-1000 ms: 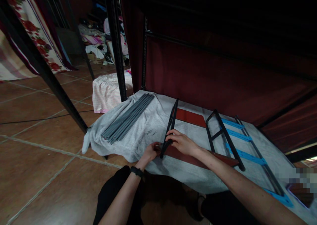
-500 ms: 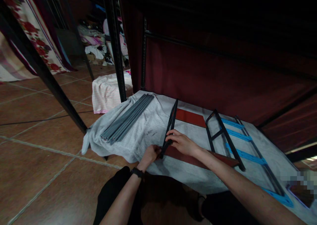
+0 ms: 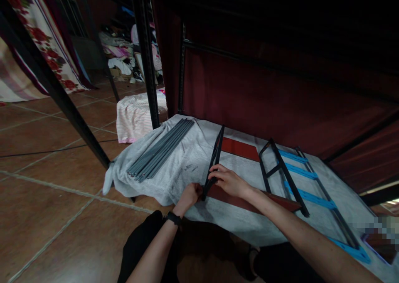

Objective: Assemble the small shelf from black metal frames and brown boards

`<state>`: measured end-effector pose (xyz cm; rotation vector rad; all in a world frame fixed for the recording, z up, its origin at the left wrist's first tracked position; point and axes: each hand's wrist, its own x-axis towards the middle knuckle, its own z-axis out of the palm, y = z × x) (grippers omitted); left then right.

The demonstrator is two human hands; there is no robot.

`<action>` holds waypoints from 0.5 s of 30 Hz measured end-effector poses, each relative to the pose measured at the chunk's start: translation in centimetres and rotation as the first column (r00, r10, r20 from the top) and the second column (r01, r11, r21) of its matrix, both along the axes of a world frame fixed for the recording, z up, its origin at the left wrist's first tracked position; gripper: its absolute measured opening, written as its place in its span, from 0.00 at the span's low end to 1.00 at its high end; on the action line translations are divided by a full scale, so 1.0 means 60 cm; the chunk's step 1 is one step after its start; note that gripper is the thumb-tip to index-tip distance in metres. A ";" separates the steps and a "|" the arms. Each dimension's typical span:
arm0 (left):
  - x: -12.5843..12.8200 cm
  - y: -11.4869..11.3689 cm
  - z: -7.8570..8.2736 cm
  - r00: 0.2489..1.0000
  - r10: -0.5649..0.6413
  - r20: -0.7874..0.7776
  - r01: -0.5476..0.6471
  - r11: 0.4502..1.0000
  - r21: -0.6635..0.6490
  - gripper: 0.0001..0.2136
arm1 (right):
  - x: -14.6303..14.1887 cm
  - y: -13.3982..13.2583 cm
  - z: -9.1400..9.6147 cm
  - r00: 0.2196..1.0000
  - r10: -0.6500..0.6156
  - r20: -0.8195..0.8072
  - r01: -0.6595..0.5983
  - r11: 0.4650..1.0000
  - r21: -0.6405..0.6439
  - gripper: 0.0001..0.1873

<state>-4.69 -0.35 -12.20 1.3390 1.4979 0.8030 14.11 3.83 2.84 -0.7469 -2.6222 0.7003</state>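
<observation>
A narrow black metal frame (image 3: 220, 146) stands on edge on the grey cloth (image 3: 199, 131). My right hand (image 3: 230, 180) has its fingers closed around the frame's near part. At the frame's near lower corner, my left hand (image 3: 190, 195) is pinched shut; anything in its fingertips is hidden. Two reddish-brown boards, a far one (image 3: 241, 148) and a near one (image 3: 233, 198), run from this frame towards a second black frame (image 3: 282, 166) on the right. Several small metal fasteners (image 3: 190, 167) lie on the cloth left of the first frame.
A bundle of grey metal tubes (image 3: 162, 150) lies on the left of the cloth. Blue slatted pieces (image 3: 311, 195) with dark tubes lie at the right. Black metal posts (image 3: 146, 58) rise around the surface, with a dark red curtain (image 3: 264, 92) behind it.
Both hands stay at the near end of the black frame with almost no movement. The left fingers shift very slightly at the corner.
</observation>
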 end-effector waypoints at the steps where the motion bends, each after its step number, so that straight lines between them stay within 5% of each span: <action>1: 0.001 -0.001 0.002 1.000 0.003 -0.007 -0.003 1.000 0.009 0.05 | 0.000 0.000 -0.001 1.000 0.000 -0.001 0.000 1.000 0.001 0.17; 11: -0.007 0.007 -0.002 0.994 -0.028 0.108 0.026 0.999 0.025 0.06 | 0.000 0.001 -0.003 1.000 -0.009 0.008 0.009 1.000 -0.004 0.17; 15: -0.005 0.004 0.006 0.999 -0.032 0.011 0.032 0.999 0.002 0.07 | -0.001 0.000 -0.003 1.000 -0.012 0.007 0.012 1.000 -0.003 0.18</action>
